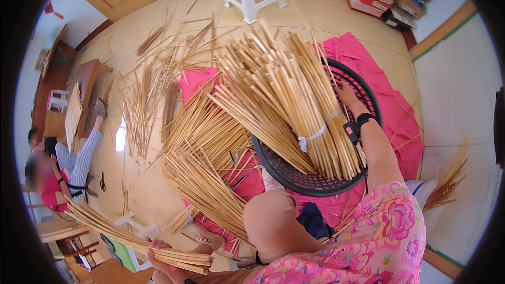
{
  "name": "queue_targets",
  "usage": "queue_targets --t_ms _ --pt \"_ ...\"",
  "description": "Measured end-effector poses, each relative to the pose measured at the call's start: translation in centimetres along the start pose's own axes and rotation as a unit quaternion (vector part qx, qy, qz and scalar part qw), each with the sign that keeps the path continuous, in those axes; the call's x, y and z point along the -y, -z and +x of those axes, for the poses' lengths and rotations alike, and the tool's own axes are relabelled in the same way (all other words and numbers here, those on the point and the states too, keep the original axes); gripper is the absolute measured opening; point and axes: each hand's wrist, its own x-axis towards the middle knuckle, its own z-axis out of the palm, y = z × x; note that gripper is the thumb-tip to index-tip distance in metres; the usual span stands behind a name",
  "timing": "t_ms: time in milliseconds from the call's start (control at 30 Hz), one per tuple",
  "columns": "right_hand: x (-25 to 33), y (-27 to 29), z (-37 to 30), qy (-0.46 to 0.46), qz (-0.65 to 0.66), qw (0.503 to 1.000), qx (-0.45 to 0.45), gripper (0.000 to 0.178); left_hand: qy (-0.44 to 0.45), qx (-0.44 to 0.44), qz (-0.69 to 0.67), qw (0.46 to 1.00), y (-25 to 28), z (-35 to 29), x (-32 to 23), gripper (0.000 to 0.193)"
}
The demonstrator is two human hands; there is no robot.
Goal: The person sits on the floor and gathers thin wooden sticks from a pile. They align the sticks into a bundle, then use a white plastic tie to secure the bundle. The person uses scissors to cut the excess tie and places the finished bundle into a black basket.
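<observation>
Lower left: we note a slim sheaf of straw-coloured stalks [113, 230], slanting up and leftward from our left hand [165, 261], whose fingers wrap around it near the lower right end. We judge it light, stiff and springy, smooth enough for single stalks to slide; the thin ends probably snap if bent. Best hold, we think: nearer mid-length, encircling all stalks. Centre: a loose heap [202, 179] of similar stalks lies over pink cloth [402, 144]. Right of it: a black slotted basket [315, 190] contains a large cluster of stalks [276, 87], rising well above the rim; a white tie [314, 134] girds part. Our right hand [347, 95] is just beside this cluster; we cannot tell whether it pinches anything.
</observation>
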Motion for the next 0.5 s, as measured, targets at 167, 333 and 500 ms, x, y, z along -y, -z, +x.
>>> queue_targets --t_ms 167,333,500 --pt "1.8 -1.4 0.7 -0.141 0.231 0.947 0.173 0.038 0.008 -0.005 0.026 1.0 -0.2 0.2 0.3 0.046" --pt "3.4 -0.6 0.4 -0.224 0.274 0.902 0.246 0.038 0.021 -0.044 0.039 0.998 -0.6 1.5 1.0 0.048" --pt "4.3 2.2 -0.3 -0.096 0.066 0.992 0.056 0.02 0.039 -0.011 0.033 0.999 0.6 2.5 1.5 0.051"
